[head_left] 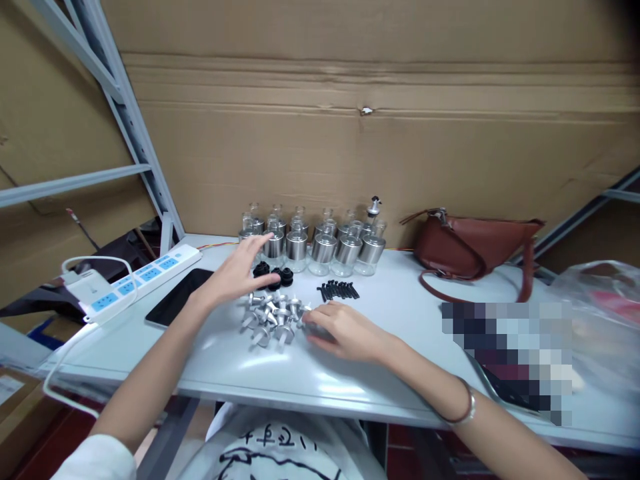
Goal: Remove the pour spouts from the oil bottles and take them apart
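Observation:
My left hand [239, 272] hovers over the black round caps [285, 277], its fingers apart and nothing held. Against the right side of the pile of silver metal spouts [273, 317] rests my right hand [343, 330], fingers bent; what lies under its fingertips is hidden. Small black sticks [340, 290] lie in a row behind the right hand. Two rows of glass bottles with metal sleeves [324, 248] stand at the back. One bottle at the back right carries a silver and black pourer [374, 207].
A white power strip [150, 277] with a plugged-in charger and a black tablet [180, 298] lie at the left. A brown bag [475, 247] sits at the back right. A plastic bag [600, 320] and a pixelated device are on the right. Cardboard [300, 147] stands behind the table.

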Available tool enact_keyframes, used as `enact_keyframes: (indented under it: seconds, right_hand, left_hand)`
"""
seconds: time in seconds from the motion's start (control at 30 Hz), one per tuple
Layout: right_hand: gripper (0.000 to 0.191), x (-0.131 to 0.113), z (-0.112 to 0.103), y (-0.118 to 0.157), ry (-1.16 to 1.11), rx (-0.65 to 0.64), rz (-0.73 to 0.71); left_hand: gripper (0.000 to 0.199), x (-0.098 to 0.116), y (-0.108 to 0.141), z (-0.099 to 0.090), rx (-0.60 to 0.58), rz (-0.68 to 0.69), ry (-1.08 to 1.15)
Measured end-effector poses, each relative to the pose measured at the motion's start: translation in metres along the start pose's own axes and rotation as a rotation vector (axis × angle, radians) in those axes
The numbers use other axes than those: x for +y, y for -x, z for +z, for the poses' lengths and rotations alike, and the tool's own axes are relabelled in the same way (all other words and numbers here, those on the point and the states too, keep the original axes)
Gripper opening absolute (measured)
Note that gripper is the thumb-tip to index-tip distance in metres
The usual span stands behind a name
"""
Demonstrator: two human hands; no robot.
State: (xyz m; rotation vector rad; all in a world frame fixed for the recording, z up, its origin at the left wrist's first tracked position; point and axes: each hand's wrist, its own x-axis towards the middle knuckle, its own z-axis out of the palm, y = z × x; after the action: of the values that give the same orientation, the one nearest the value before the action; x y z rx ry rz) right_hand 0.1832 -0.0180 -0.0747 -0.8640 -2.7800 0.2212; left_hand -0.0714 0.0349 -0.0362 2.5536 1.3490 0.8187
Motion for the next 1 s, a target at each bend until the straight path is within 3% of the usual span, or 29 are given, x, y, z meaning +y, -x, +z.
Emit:
enact_keyframes:
  seconds: [0.13, 0.27, 0.43, 0.63, 0.83, 0.93, 1.0]
  right_hand:
    - [0.017, 0.000, 0.000, -0.001, -0.039, 0.016, -0.055]
    - [0.013, 0.003, 0.002, -0.001, -0.017, 0.072, -0.019]
    - [0.015, 0.011, 0.004, 0.000, 0.039, 0.155, 0.120]
    - [0.014, 0.006, 0.004, 0.001, -0.030, 0.094, 0.033]
    - [0.013, 0.006, 0.003, 0.002, -0.005, 0.127, -0.013]
    - [0.013, 0.013, -0.001, 0.002, -0.018, 0.284, -0.019]
    - [0.012, 0.023, -0.010, 0.001, -0.034, 0.525, 0.046]
  left_hand:
    - [0.092, 0.021, 0.008, 0.012, -0.302, 0.144, 0.124]
    - [0.094, 0.029, 0.016, 0.033, -0.439, 0.248, 0.041]
    - [0.088, 0.028, 0.017, 0.042, -0.447, 0.272, -0.056]
    - [0.079, 0.029, 0.016, 0.042, -0.477, 0.216, -0.094]
    - [0.063, 0.032, 0.017, 0.043, -0.460, 0.227, -0.124]
    - [0.060, 0.032, 0.017, 0.042, -0.433, 0.239, -0.121]
    - [0.057, 0.032, 0.017, 0.042, -0.422, 0.243, -0.112]
